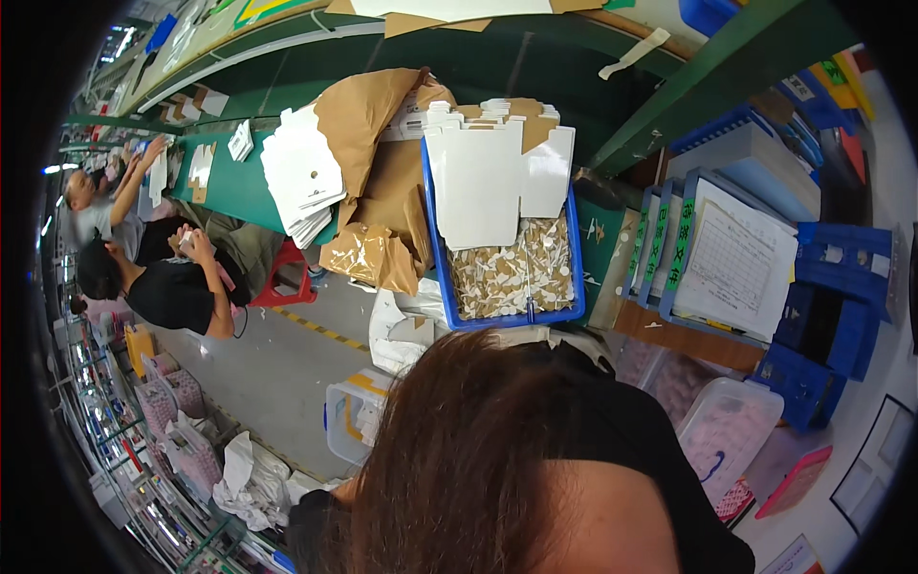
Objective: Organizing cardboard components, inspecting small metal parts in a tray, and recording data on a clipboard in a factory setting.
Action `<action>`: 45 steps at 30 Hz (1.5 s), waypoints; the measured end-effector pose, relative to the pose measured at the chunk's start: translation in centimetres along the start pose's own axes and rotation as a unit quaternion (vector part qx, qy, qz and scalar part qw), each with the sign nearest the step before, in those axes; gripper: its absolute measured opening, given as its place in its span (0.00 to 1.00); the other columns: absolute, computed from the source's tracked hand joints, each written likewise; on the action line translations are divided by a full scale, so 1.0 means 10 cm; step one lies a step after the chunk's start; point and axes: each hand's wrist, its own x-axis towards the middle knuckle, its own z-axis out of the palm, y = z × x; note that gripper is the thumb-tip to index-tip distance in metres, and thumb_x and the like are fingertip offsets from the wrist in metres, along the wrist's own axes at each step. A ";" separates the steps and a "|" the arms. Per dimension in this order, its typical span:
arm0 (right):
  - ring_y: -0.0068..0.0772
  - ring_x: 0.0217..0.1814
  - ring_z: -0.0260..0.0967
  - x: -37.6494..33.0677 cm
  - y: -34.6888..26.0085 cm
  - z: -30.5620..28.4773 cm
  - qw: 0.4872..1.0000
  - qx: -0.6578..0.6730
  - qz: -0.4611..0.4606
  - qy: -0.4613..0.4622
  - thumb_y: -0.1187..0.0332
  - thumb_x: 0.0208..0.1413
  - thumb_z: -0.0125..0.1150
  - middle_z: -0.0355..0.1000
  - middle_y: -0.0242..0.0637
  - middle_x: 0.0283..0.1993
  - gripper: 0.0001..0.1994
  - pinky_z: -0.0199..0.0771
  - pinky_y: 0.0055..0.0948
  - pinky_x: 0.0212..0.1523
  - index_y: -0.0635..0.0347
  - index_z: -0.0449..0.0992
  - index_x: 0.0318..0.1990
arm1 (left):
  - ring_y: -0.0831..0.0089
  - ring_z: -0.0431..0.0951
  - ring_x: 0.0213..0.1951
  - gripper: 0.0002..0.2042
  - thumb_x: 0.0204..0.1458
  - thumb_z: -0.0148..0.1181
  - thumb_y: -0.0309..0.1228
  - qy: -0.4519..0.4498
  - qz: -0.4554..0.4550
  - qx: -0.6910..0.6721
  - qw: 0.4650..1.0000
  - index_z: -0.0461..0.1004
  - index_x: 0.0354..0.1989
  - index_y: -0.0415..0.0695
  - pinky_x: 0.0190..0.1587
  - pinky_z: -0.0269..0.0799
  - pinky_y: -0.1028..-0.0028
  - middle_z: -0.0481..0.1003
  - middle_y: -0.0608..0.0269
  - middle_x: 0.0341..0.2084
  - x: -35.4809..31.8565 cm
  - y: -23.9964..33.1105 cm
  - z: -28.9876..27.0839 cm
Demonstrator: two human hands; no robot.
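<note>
i see flat white cardboard pieces (473,182) in a blue tray (578,273) on the green bench (239,196). they look smooth and stiff, with straight sides, cut notches and some brown showing. they sit toward the tray's back edge, and little white and brown scraps (488,287) fill the front. a thin tool with a blue handle (531,308) is by the front edge. both hands are out of my sight, so i cannot tell if the fingers grip anything.
</note>
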 end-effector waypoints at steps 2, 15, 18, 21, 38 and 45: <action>0.40 0.23 0.64 -0.05 0.11 0.09 1.000 0.007 0.020 -0.021 0.68 0.47 0.47 0.70 0.41 0.27 0.08 0.64 0.31 0.24 0.60 0.71 0.29 | 0.68 0.69 0.34 0.09 0.43 0.51 0.26 -0.051 -0.036 0.047 0.997 0.72 0.34 0.39 0.38 0.65 0.73 0.73 0.59 0.32 -0.05 -0.21 0.06; 0.37 0.21 0.63 0.44 -0.06 -0.11 0.998 -0.043 0.010 -0.049 0.71 0.45 0.45 0.69 0.41 0.27 0.07 0.62 0.28 0.23 0.62 0.70 0.28 | 0.76 0.68 0.34 0.07 0.43 0.50 0.24 -0.283 0.016 0.027 0.958 0.74 0.29 0.38 0.38 0.65 0.77 0.73 0.61 0.32 0.51 -0.04 -0.53; 0.36 0.21 0.62 0.79 -0.31 -0.48 0.998 0.031 -0.054 0.019 0.72 0.45 0.45 0.69 0.41 0.26 0.07 0.62 0.27 0.23 0.63 0.70 0.27 | 0.75 0.69 0.39 0.10 0.48 0.50 0.26 -0.148 0.197 -0.277 0.929 0.74 0.37 0.39 0.43 0.66 0.74 0.73 0.60 0.36 0.50 0.53 -0.75; 0.32 0.22 0.62 0.90 -0.41 -0.59 0.858 0.478 -0.133 -0.134 0.73 0.45 0.45 0.68 0.39 0.28 0.06 0.60 0.25 0.22 0.61 0.70 0.28 | 0.75 0.69 0.31 0.09 0.45 0.48 0.24 -0.076 0.149 -0.312 0.935 0.74 0.34 0.40 0.37 0.65 0.77 0.73 0.62 0.31 0.23 0.86 -0.57; 0.32 0.24 0.64 1.23 -1.55 -0.82 0.966 0.056 -0.241 0.076 0.63 0.49 0.55 0.70 0.35 0.29 0.11 0.65 0.26 0.28 0.62 0.71 0.34 | 0.63 0.71 0.35 0.18 0.46 0.55 0.33 0.594 0.363 0.008 0.718 0.68 0.44 0.36 0.38 0.67 0.72 0.72 0.54 0.35 2.02 2.09 -1.14; 0.32 0.26 0.65 1.41 -1.91 -0.78 0.939 0.134 -0.313 0.048 0.62 0.50 0.54 0.71 0.37 0.32 0.12 0.65 0.26 0.29 0.61 0.71 0.37 | 0.53 0.65 0.38 0.32 0.30 0.68 0.38 0.631 0.063 0.092 0.768 0.61 0.42 0.33 0.47 0.61 0.68 0.64 0.44 0.36 2.57 2.66 -1.24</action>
